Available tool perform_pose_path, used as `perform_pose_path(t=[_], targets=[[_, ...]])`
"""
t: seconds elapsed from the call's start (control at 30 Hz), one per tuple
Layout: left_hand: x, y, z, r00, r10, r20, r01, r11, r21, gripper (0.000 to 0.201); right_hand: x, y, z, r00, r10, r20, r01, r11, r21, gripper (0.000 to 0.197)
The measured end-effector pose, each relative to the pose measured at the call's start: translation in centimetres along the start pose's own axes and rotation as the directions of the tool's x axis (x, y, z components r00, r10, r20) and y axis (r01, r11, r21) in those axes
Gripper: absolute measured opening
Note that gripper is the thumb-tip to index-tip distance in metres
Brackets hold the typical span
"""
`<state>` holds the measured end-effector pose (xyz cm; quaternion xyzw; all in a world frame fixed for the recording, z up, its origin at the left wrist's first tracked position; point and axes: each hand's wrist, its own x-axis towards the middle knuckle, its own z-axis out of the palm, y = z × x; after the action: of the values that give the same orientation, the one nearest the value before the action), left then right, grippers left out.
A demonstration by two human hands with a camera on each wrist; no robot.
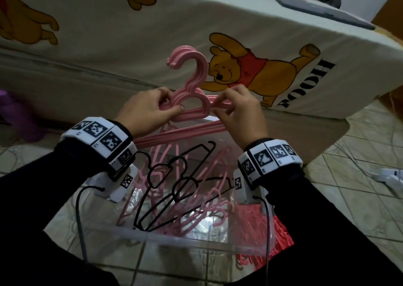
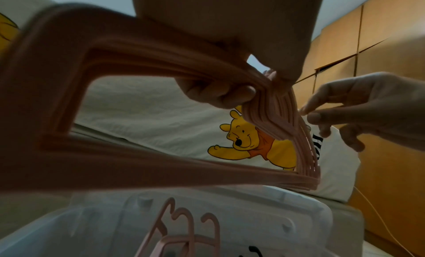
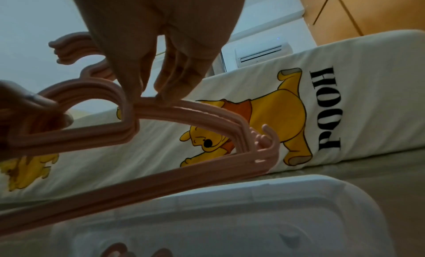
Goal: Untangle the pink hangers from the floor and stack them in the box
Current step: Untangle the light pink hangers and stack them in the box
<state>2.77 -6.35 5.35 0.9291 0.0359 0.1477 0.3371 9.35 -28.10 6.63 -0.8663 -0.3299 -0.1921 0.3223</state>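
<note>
- The left hand (image 1: 146, 109) grips a bunch of pink plastic hangers (image 1: 192, 102) at the heart-shaped neck, thumb in front and fingers curled behind.
- The right hand (image 1: 241, 111) pinches the bunch's shoulder bar at 3 o'clock from the neck, fingertips (image 3: 161, 95) pressed on top.
- The bunch is held upright above the clear plastic box (image 1: 196, 240), hooks pointing to 12 o'clock.
- Inside the box lie loose pink hangers (image 1: 196, 203) crossed with 2 black wire hangers (image 1: 174, 190), perhaps more; the tangle is hard to read.
- A red heap (image 1: 281, 231) lies on the floor at the box's 3 o'clock side.
- Behind stands a bed under a white bear-printed sheet (image 1: 130, 46).
</note>
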Motion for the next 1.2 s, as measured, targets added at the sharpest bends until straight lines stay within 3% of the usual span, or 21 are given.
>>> perform_pose_path(t=[0.1,0.17,0.23,0.3,0.4,0.5,0.63,0.73,0.9,0.97,1.07,1.2], targets=[[0.0,-0.2,-0.1,0.999,0.003,-0.043,0.0,0.997,0.08,0.026,-0.1,0.9,-0.1,0.996,-0.056,0.065,0.061,0.996,-0.072,0.009],[0.0,-0.3,-0.1,0.999,-0.003,-0.044,0.006,0.996,0.084,0.028,-0.6,1.7,0.5,0.951,-0.045,0.305,0.091,0.987,-0.136,0.006],[0.0,-0.4,-0.1,0.999,-0.013,-0.033,0.016,0.997,0.073,0.03,-1.6,2.5,2.0,0.842,0.012,0.539,0.145,0.958,-0.247,0.008],[0.1,-0.5,0.0,1.0,-0.01,-0.02,0.011,0.998,0.057,0.032,-3.0,3.1,4.1,0.729,0.105,0.677,0.201,0.912,-0.357,0.014],[0.2,-0.5,0.1,1.0,-0.002,-0.025,0.003,0.998,0.057,0.032,-5.7,4.1,7.5,0.567,0.137,0.812,0.351,0.851,-0.389,0.022],[0.2,-0.5,0.3,1.0,0.015,-0.018,-0.014,0.999,0.052,0.031,-7.9,4.8,10.0,0.484,0.093,0.87,0.475,0.807,-0.351,0.031],[0.1,-0.6,0.2,0.998,0.042,0.04,-0.043,0.999,0.029,0.031,-8.9,5.6,11.6,0.445,0.112,0.889,0.573,0.727,-0.378,0.035],[0.0,-0.7,0.1,0.997,0.052,0.056,-0.054,0.998,0.028,0.036,-8.8,6.0,12.0,0.413,0.144,0.899,0.583,0.717,-0.383,0.035],[0.0,-0.8,0.0,0.998,0.036,0.055,-0.038,0.998,0.042,0.036,-8.9,5.6,12.3,0.437,0.122,0.891,0.614,0.683,-0.395,0.032],[0.0,-0.8,-0.1,0.998,0.034,0.061,-0.037,0.998,0.052,0.036,-9.0,5.5,12.2,0.417,0.133,0.899,0.635,0.664,-0.393,0.03],[0.0,-0.9,-0.1,0.997,0.035,0.064,-0.04,0.997,0.068,0.034,-9.5,5.7,11.6,0.37,0.16,0.915,0.623,0.688,-0.372,0.025],[0.0,-0.9,-0.2,0.998,0.029,0.059,-0.034,0.996,0.086,0.036,-9.1,5.7,10.5,0.403,0.193,0.895,0.46,0.802,-0.38,0.022]])
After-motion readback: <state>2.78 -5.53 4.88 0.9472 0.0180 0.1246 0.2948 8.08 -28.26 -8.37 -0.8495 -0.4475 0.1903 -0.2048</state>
